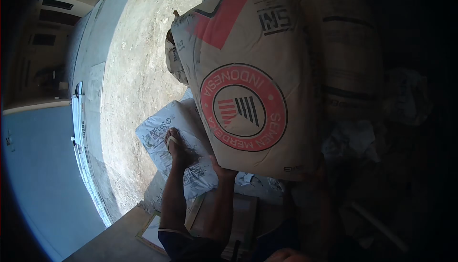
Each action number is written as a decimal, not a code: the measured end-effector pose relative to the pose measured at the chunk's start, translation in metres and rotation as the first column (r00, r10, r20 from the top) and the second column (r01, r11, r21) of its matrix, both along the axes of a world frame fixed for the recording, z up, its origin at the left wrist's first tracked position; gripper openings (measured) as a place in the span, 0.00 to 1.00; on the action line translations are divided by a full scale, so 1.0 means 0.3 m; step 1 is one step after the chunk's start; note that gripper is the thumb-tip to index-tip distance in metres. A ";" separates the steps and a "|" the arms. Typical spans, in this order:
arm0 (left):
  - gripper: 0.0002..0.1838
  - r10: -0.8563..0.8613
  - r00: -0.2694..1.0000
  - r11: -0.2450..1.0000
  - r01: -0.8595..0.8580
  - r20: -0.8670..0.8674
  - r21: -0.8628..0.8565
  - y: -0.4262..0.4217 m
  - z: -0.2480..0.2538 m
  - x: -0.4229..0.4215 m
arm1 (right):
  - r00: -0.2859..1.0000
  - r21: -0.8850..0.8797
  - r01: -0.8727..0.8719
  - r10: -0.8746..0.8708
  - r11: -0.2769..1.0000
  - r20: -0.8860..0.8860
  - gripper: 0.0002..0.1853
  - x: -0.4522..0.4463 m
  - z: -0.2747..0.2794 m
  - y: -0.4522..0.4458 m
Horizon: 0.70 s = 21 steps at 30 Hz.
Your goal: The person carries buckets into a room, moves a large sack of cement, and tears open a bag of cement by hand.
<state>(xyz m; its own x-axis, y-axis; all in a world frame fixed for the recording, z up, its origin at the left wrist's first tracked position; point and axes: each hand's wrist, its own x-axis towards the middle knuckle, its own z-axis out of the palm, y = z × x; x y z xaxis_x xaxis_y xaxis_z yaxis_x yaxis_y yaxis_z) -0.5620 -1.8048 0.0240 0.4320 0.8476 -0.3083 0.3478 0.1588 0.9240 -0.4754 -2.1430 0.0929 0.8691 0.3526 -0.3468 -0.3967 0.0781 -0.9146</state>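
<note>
A large brown paper cement bag (296, 133) with a red ring logo and upside-down lettering fills the middle of the view. My left hand (222, 167) grips its near left corner, with the fingers partly hidden under the bag. At the near right corner, in deep shadow, my right hand (316, 176) is against the same bag; its fingers barely show. My foot (175, 143) in a flip-flop rests on a white printed sack (200, 178) that lies left of the cement bag.
More brown bags (346, 47) are stacked on the right in the dark. Crumpled pale wrapping (350, 140) lies beside them. A wooden-framed panel (238, 214) is on the floor near my legs. Long white strips (83, 152) run along a blue-grey surface (43, 166) at left. Sunlit concrete (131, 71) stretches between.
</note>
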 end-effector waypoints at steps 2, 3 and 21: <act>0.38 -0.104 0.939 0.736 0.295 -0.329 0.609 0.172 0.027 0.015 | 0.998 0.104 -0.051 0.053 0.993 -0.015 0.50 0.078 0.039 0.017; 0.38 -0.133 0.863 0.539 0.476 -0.488 0.695 0.272 0.039 0.013 | 0.990 0.153 0.026 -0.005 0.988 -0.138 0.50 0.095 0.087 0.038; 0.22 -0.279 0.655 0.813 0.550 -0.702 0.189 0.579 -0.217 -0.175 | 0.951 -0.802 -0.076 0.285 0.592 0.120 0.34 -0.325 -0.771 -0.014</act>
